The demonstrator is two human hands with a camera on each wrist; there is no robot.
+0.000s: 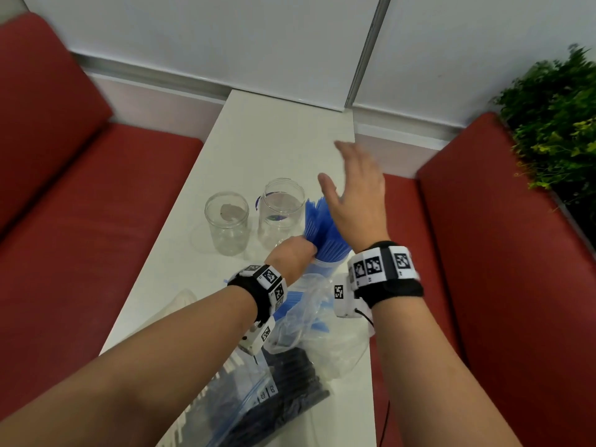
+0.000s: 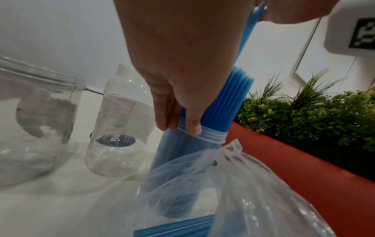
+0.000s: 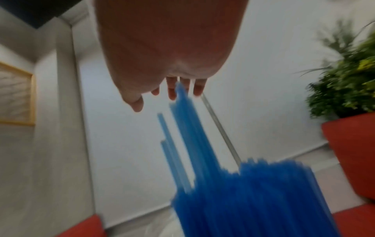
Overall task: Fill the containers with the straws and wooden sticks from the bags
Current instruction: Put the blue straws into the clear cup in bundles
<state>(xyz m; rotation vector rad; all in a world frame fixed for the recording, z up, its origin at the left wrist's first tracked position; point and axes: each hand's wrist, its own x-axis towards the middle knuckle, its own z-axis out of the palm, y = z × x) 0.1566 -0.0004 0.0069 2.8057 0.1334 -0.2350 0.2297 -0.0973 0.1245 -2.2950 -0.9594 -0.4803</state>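
A: Gripping at the container's mouth, the left hand point(image 1: 292, 253) had its fingers point(image 2: 193, 126) curled round the bundle of blue straws point(image 2: 223, 102), fingertips down on the threaded rim of the clear container point(image 2: 211, 136) that the straws stood in.

B: And the right hand point(image 1: 358, 195)?

A: It hovered above that grip, fingers straight and spread, holding nothing. A few straws reached up higher than the rest, close under its fingertips; whether they touched, I could not tell, since the right wrist view was blurred.

B: What stood around the grip?

A: To its left, two empty clear jars: the taller jar point(image 1: 282, 211) just beside the straws, the shorter jar point(image 1: 227, 222) further left. Below the grip, nearer the person, a crumpled clear plastic bag point(image 1: 309, 317) lay against the container's base, and nearer still a zip bag of dark straws point(image 1: 290, 388). All of it rested on the white table point(image 1: 274, 140), with red seats point(image 1: 96, 204) either side and green plants point(image 1: 554, 124) off to the right.
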